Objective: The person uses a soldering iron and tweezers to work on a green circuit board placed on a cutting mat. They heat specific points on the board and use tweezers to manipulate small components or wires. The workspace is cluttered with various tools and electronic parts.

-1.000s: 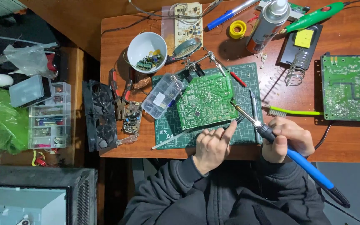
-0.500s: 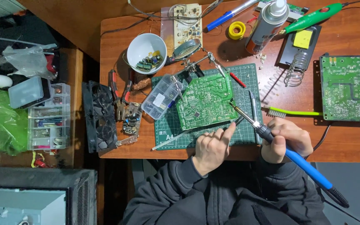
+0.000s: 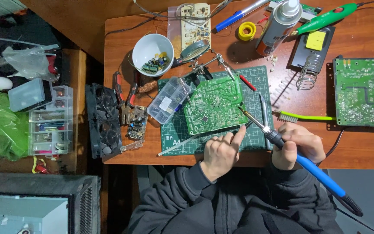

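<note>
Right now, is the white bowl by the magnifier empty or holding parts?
Holding parts. The white bowl has a small heap of green and yellow components on its right side; the rest of its bottom shows bare white.

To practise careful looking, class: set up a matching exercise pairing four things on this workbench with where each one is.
Things:
1. soldering iron
2. white bowl
3. green circuit board
4. yellow tape roll

Places:
A. at the far edge of the table, beside the spray can
B. on the green cutting mat
C. in the right hand
D. left of the magnifier, holding small parts

Pairs: 1-C, 2-D, 3-B, 4-A
</note>
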